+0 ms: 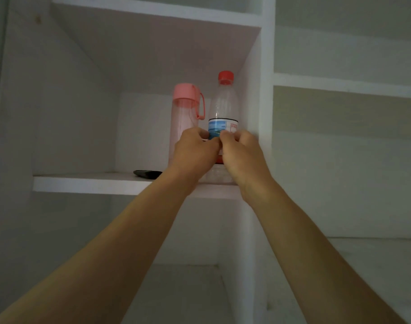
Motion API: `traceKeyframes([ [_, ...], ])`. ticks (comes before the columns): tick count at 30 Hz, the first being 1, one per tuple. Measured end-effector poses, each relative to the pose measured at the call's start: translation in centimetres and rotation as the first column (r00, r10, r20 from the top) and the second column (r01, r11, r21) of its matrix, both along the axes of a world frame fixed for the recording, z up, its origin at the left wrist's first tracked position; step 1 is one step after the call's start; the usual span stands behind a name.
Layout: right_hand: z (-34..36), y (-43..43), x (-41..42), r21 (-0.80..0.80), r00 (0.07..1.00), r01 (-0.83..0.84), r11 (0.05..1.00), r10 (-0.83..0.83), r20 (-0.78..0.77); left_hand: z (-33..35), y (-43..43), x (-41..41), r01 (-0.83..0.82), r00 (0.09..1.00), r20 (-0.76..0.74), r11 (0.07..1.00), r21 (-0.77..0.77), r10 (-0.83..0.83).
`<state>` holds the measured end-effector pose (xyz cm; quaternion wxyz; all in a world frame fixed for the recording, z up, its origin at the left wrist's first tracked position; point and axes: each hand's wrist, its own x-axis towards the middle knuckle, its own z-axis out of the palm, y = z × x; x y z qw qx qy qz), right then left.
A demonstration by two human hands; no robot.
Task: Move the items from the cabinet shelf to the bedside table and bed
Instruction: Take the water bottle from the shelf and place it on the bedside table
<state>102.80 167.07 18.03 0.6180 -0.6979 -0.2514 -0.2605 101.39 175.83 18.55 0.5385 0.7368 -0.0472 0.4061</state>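
Bottle of clear plastic (224, 106), right of centre in the frame, stands upright on the white cabinet shelf (92, 183), tucked close to the smooth right-hand wall of the compartment. It is a tall, rounded cylinder that narrows to a ribbed red screw cap (226, 77), and a glossy paper label (219, 128) in blue and white, with a dark band on its top edge, wraps its waist. Both hands are on it now: the left hand (193, 153) curls around the left side of the label and the right hand (243, 155) curls around the right side, fingers bent and knuckles almost meeting in front, so the bottle is clasped between the two. Its ridged clear base shows just below the wrists, touching the shelf board as far as one can tell.

Just beside it on the left stands a pink tumbler (184, 118), a straight translucent cylinder with a matte, opaque pink lid and a soft loop strap hanging down its right side. Further left, lying flat at the shelf's front edge, is a small dark flat object (147, 173), too dim to identify. Bare forearms run up from the bottom corners. More white laminate shelves fill the right of the frame.
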Motion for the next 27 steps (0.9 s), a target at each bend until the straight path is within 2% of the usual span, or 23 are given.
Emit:
traceKeyframes([
  [9, -0.2, 0.0, -0.7, 0.087, 0.992, 0.024, 0.996, -0.035, 0.123, -0.2, 1.4, -0.6, -0.068, 0.992, 0.098, 0.996, -0.061, 0.074],
  [13, -0.5, -0.2, -1.2, 0.114, 0.984, -0.005, 0.993, -0.016, 0.177, -0.4, 1.9, -1.6, -0.099, 0.983, 0.149, 0.994, -0.037, 0.103],
  [18, -0.7, -0.1, -2.1, 0.189, 0.974, -0.049, 0.981, 0.005, 0.226, -0.5, 2.2, -3.8, -0.002, 0.985, 0.173, 0.999, -0.052, 0.011],
  [27, -1.1, 1.2, -5.6, 0.202, 0.949, -0.257, 0.945, 0.209, 0.235, -1.3, 3.8, -9.0, 0.054, 0.977, 0.209, 0.994, -0.095, -0.033],
])
